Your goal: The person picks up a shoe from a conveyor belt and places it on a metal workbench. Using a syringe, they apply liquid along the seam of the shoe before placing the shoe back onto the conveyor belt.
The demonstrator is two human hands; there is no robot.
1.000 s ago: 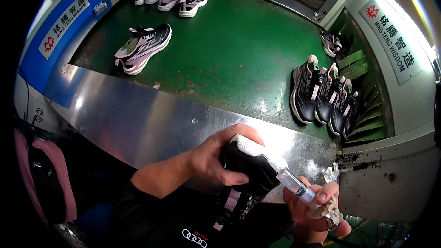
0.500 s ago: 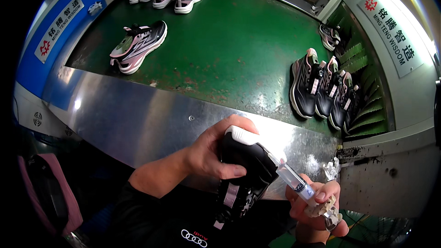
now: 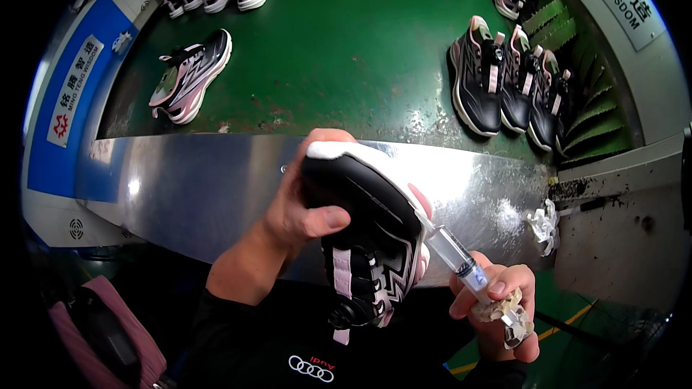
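My left hand (image 3: pixel 292 205) is closed around the toe end of a black sneaker (image 3: pixel 364 205) with a white sole and pink parts. The thumb presses on the upper and the fingers go behind the sole. The toe points away from me, and a pink strap with a round dial sits near my chest. Between the fingers of my right hand (image 3: pixel 508 292) is a clear syringe (image 3: pixel 455 256), crusted with dried whitish residue at its rear end. Its tip meets the right side of the shoe where upper and sole join; whether anything flows out cannot be seen.
Beyond the metal ledge (image 3: pixel 194 184) lies a green conveyor belt (image 3: pixel 339 50). One sneaker (image 3: pixel 193 75) lies at its left, several more at the far left, and a row of sneakers (image 3: pixel 476 79) at the right beside green strip flaps (image 3: pixel 595 108). Crumpled white residue (image 3: pixel 544 227) sits at the ledge's right end.
The shoe has turned, showing more of its right side. The syringe tip has shifted along the sole edge, from near the toe toward the middle. The whole view has tilted downward.
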